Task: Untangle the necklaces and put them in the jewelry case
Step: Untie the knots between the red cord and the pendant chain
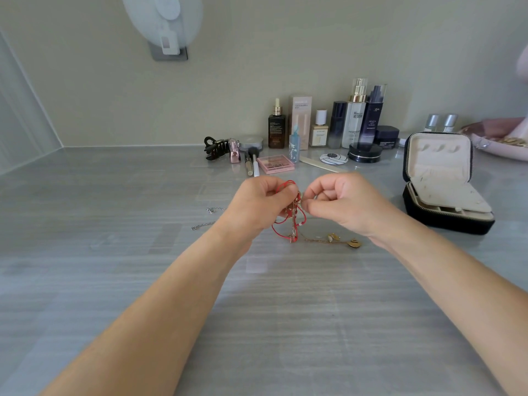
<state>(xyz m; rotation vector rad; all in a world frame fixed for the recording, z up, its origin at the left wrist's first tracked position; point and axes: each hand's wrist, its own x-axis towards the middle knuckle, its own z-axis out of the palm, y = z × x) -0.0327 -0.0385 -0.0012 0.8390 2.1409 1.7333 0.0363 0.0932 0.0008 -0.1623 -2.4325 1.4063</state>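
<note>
A tangle of a red cord necklace [297,218] and a thin gold chain hangs between my two hands above the grey table. My left hand [260,207] pinches the red cord at the top of the knot. My right hand [343,204] pinches the tangle from the right side. The gold chain trails down onto the table and ends in gold pendants [345,240]. A thin silver chain [204,224] lies on the table to the left of my left wrist. The black jewelry case [445,218] stands open at the right, its beige inside showing.
Cosmetic bottles [354,118], a pink eyeshadow palette [275,164], brushes and a black hair clip [215,148] line the back of the table. A pink tray [503,151] with jewelry sits behind the case. A round mirror [163,21] hangs on the wall.
</note>
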